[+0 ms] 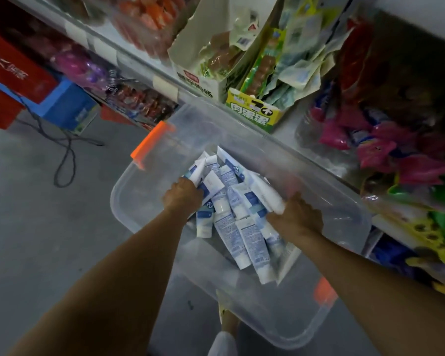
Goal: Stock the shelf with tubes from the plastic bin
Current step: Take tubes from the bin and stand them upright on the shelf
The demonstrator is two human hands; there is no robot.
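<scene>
A clear plastic bin (144, 201) with orange clips stands on the floor against the shelf (293, 140). Inside lies a heap of several white and blue tubes (231, 227). My left hand (181, 195) is down in the bin on the left of the heap, its fingers curled round a white tube (199, 170) that points up and away. On the right of the heap my right hand (297, 214) grips another white tube (270, 196) near its cap end.
The shelf above the bin carries open cartons of snack packets (254, 73) and pink and green bags (385, 140). Red and blue boxes (36, 93) and a black cable (64, 155) lie on the grey floor at the left.
</scene>
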